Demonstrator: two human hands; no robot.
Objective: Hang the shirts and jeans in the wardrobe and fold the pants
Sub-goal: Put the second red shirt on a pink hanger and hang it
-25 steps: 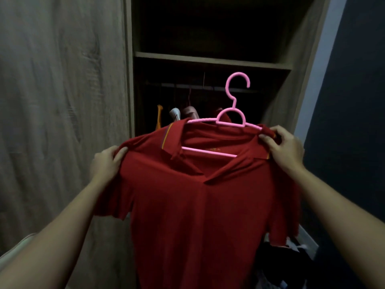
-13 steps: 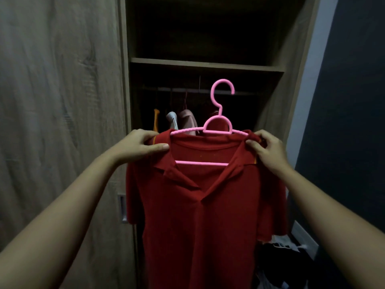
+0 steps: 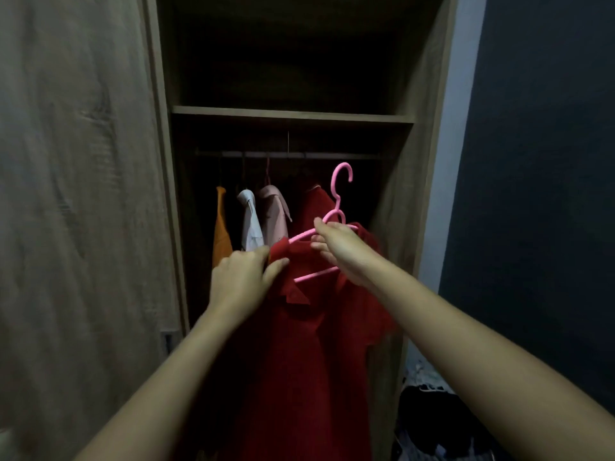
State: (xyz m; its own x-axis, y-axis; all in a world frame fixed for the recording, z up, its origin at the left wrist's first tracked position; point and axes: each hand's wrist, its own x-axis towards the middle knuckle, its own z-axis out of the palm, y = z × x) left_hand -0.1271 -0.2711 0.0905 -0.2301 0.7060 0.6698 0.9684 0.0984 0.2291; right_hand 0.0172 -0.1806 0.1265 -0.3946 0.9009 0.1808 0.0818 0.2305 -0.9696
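Note:
A red polo shirt hangs on a pink plastic hanger, turned edge-on inside the open wardrobe. My left hand pinches the shirt's left shoulder at the hanger's end. My right hand grips the hanger's upper bar near the neck. The hanger's hook sits just below the dark rail and is not on it. On the rail hang an orange garment, a white shirt, a pink shirt and another red garment.
The wooden wardrobe door stands open at the left. A shelf crosses above the rail. The wardrobe's right wall is close to the hanger. A pile of dark clothes lies low at the right, by a dark blue wall.
The shirt has turned from facing me to edge-on and moved into the wardrobe. My right hand shifted from the shirt's shoulder to the hanger's bar. The view moved closer.

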